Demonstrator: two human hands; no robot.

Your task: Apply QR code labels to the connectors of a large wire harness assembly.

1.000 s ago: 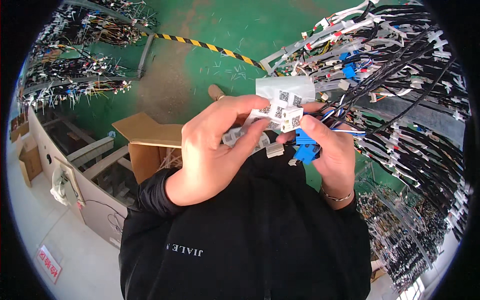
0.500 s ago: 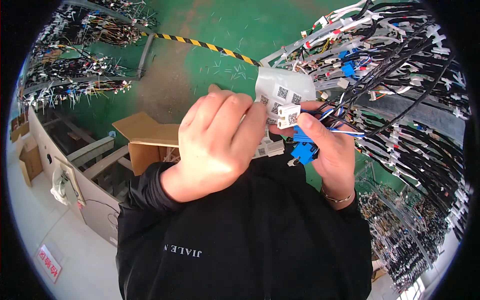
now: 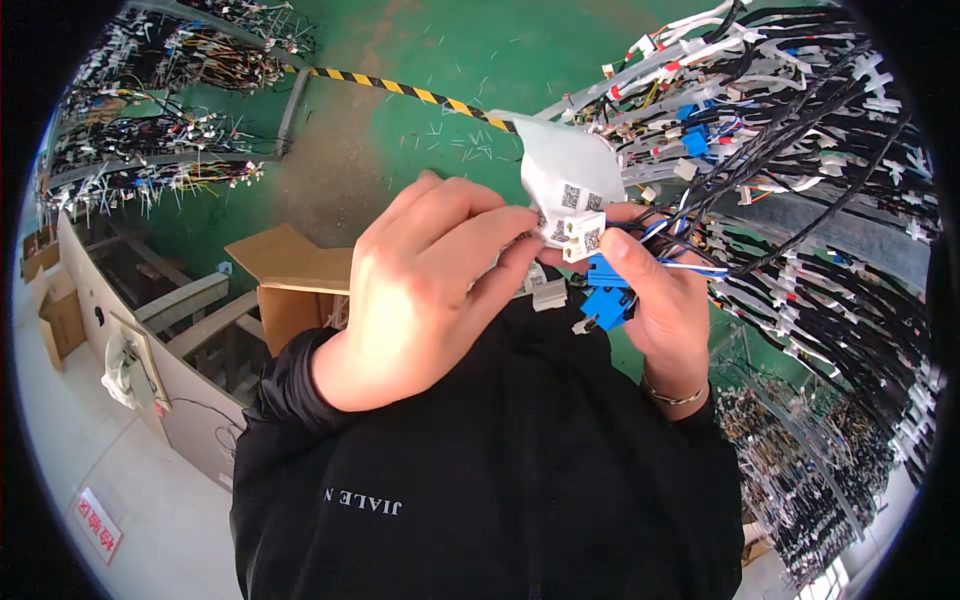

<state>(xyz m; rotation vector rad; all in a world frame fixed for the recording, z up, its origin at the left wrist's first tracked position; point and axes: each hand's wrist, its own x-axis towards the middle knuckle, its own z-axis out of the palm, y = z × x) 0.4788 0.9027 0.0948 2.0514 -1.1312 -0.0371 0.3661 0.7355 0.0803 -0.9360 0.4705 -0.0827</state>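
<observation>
My left hand (image 3: 415,290) has thumb and fingertips pinched at the lower left edge of a white label sheet (image 3: 570,155) printed with small square codes. My right hand (image 3: 655,295) grips a wire harness (image 3: 655,228), its thumb pressing near a white connector (image 3: 582,236) that bears one such code label. Just below that connector hang blue connectors (image 3: 607,300) and a small grey-white connector (image 3: 549,294). The sheet rises behind the white connector, its upper part curling. My right fingers behind the connectors are mostly hidden.
Dense bundles of black and white wire harnesses (image 3: 800,160) hang on a rack close at the right. More harnesses (image 3: 160,130) fill racks at the far left. An open cardboard box (image 3: 300,275) stands left of my left hand. Yellow-black tape (image 3: 400,90) crosses beyond.
My left hand has turned and lowered slightly, its fingertips now pinched beside the white connector. The label sheet has bent and shifted, its top corner folding to the left.
</observation>
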